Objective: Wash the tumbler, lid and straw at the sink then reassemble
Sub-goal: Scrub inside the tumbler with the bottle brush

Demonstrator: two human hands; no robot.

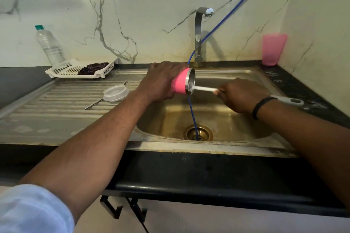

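While the tumbler [180,81] is held on its side above the sink [236,73], its steel mouth turned toward the person's right, the washing step is judged to be in hand. The left hand [161,81] has its grip wrapped round the pink body from above. The right hand [240,95] has its grip closed on the handle of a bottle brush [205,89], whose white shaft runs level into the tumbler mouth; bristles show just inside the rim. The grey handle end sticks out past the wrist.

The clear lid [116,93] lies on the ribbed drainboard [56,100] to the left, with the metal straw [98,101] beside it, partly under it. Both are well apart from the hands and appear not yet washed, so the task is judged early.

No water is seen running from the tap [198,34]. The next move likely calls for working the brush along the inner wall, then a rinse, with the left grip kept firm on the wet body.
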